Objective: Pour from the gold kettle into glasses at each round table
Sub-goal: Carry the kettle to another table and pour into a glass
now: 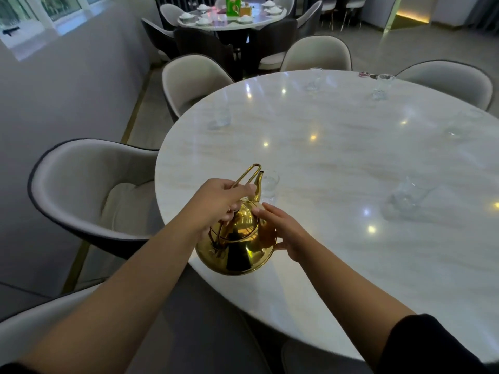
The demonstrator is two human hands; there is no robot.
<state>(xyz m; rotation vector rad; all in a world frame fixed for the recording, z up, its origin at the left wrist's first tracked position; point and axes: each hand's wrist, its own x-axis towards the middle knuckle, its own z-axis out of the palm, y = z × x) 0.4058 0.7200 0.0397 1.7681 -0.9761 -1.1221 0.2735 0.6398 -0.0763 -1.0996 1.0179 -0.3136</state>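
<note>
Grip: left hand (218, 201) curls round handle (247, 174) of gold kettle (237, 247); right hand (283, 230), fingers straight, steadies lid (243, 225). Kettle hangs just before nearest glass (270, 182), spout (258, 184) tip beside glass rim. Best: tip slowly, spout over glass mouth, lid pressed down, stop short of brim.

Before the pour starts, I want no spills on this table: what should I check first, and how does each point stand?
1. The left hand grips the gold kettle by its handle: ok.
2. The right hand steadies the kettle's body: ok.
3. The spout points at the nearest glass: ok.
4. That glass stands upright on the round table: ok.
5. Water already in that glass: cannot tell.
</note>
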